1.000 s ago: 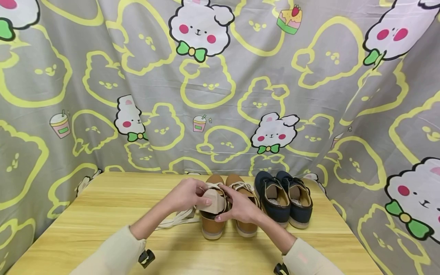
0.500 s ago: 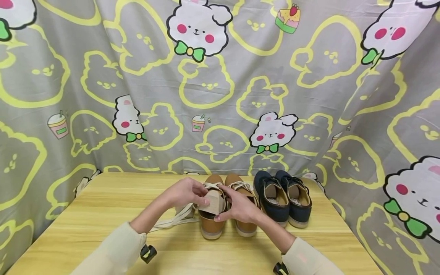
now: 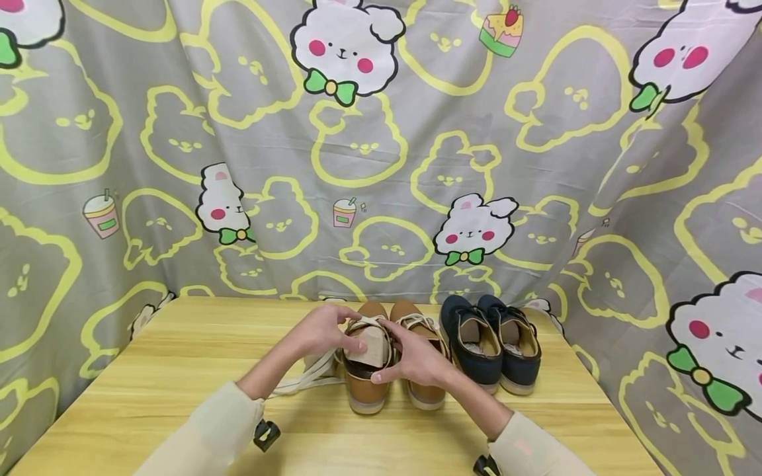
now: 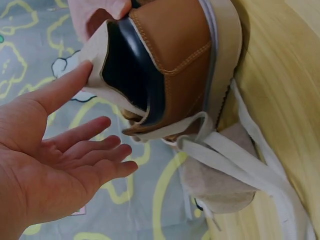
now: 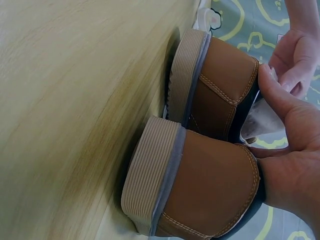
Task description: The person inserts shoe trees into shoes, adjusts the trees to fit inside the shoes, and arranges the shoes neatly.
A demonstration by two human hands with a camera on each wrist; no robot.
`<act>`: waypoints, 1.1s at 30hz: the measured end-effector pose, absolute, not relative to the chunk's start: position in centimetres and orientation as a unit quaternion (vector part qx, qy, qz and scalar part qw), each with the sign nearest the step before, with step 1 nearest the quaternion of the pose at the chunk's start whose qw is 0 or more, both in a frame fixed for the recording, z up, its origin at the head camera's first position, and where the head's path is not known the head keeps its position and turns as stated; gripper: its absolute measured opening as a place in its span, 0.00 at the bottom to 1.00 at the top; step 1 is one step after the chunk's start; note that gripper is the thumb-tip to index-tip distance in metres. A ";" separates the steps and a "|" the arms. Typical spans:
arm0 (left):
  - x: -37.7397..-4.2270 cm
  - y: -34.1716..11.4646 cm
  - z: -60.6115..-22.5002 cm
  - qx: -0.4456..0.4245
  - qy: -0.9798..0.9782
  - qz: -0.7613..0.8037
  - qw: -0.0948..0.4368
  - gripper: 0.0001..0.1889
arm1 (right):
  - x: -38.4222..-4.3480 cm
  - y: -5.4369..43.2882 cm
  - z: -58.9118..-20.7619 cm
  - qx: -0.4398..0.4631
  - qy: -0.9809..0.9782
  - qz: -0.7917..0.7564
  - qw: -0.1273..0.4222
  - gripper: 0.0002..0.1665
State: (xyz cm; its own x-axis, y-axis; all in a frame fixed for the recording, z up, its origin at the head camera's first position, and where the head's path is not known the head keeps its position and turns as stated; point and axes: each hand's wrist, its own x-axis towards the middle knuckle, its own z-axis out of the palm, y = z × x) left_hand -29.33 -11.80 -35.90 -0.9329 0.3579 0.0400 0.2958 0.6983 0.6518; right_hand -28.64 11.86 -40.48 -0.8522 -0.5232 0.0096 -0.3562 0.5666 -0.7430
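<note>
Heel toward me, a brown leather shoe (image 3: pixel 366 395) stands with a beige, stiff-looking insert (image 3: pixel 374 347) in its opening. My left hand (image 3: pixel 324 332) presses its thumb on the insert; in the left wrist view the other fingers (image 4: pixel 95 147) extend loosely beside the shoe. With its thumb at the heel collar and its fingers at the side edge, my right hand (image 3: pixel 419 357) holds the same shoe. Part of the right fingers is hidden in the right wrist view. White laces (image 4: pixel 230 155) trail from the shoe over a beige-grey lump (image 4: pixel 215 192) on its left.
The second brown shoe (image 3: pixel 427 396) stands close on the right, under my right hand. Farther right is a pair of navy shoes (image 3: pixel 520 370) with brownish inserts inside. The wooden table (image 3: pixel 196 377) meets a patterned curtain (image 3: pixel 381 165) at its back.
The insert has slid forward and deeper into the shoe, baring more dark lining at the heel. My left hand has moved slightly forward and right with it. The right hand stays in place.
</note>
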 end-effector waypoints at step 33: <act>-33.2 -12.4 -37.9 0.212 0.879 0.381 0.192 0.47 | -28.6 11.9 -40.7 -0.242 0.886 -0.384 0.100 0.67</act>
State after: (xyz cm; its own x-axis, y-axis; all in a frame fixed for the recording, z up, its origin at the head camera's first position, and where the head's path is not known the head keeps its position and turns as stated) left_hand -33.16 -12.39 -37.90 -0.8364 0.5193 -0.1753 0.2276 0.6200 0.7508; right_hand -28.62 11.87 -40.66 -0.8632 -0.5049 0.0084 -0.3513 0.5886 -0.7281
